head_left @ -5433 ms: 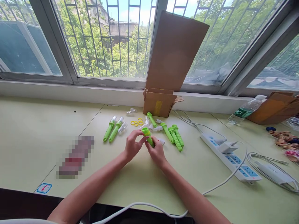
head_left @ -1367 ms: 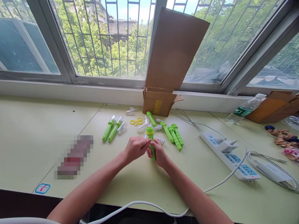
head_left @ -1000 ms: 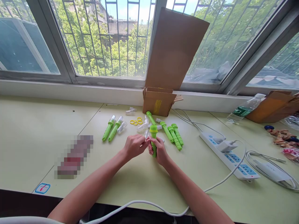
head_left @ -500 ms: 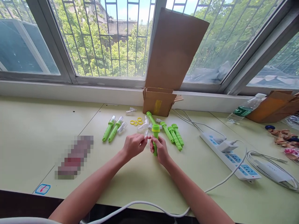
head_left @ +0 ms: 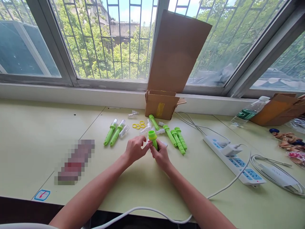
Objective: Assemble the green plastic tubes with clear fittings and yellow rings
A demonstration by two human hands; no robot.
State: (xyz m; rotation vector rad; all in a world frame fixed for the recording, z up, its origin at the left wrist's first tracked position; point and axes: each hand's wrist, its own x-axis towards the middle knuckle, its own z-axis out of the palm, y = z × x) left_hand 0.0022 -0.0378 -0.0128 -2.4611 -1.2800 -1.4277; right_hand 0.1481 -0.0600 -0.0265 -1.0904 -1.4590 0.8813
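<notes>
In my right hand [head_left: 162,156] is a green plastic tube [head_left: 152,135] with a wide open mouth, fingers wrapped round its lower body. A yellow ring sits round its neck. The tube leans with its mouth up and toward the left. My left hand [head_left: 136,148] is just beside it, thumb and forefinger apart, the thumb tip close to the tube and my right fingers. Whether that thumb touches the tube I cannot tell. Beyond the hands lie several loose yellow rings [head_left: 138,125], clear plastic caps [head_left: 144,129] and another green tube [head_left: 154,122].
Two green tubes with clear tops [head_left: 113,133] lie to the left, and several green tubes [head_left: 178,140] to the right. A cardboard box [head_left: 160,105] stands against the sill. On the right are a power strip [head_left: 234,162], cables, a charger [head_left: 281,176] and a plastic bottle [head_left: 250,111].
The green tube has tilted leftward and its mouth has moved left and slightly down. My left thumb and forefinger have parted from a pinch beside the tube.
</notes>
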